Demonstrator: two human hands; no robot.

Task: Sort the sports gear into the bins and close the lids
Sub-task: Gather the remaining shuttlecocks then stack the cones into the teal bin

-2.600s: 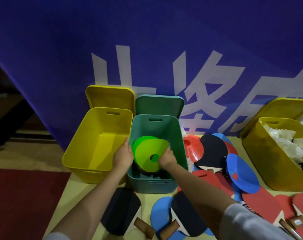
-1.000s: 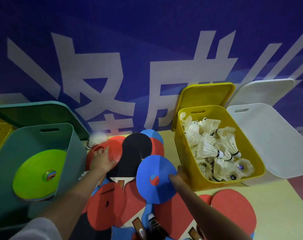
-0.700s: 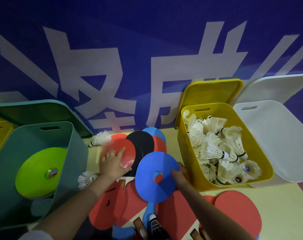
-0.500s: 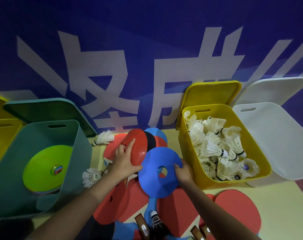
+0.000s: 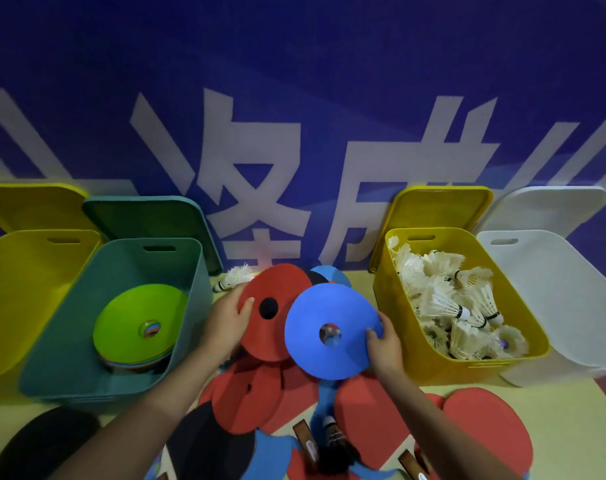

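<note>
The left hand point(image 5: 225, 322) grips a red disc point(image 5: 270, 306); the right hand point(image 5: 381, 344) grips a blue disc point(image 5: 329, 330). The teal bin point(image 5: 87, 341) sits at 9 o'clock

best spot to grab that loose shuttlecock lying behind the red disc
Take the shuttlecock by its dark cork end, coming from above on the left, next to the green bin. It lies on its side with the cork pointing left and down; the feathers fan toward the red disc held by the left hand, so that side is crowded and fragile.
</note>
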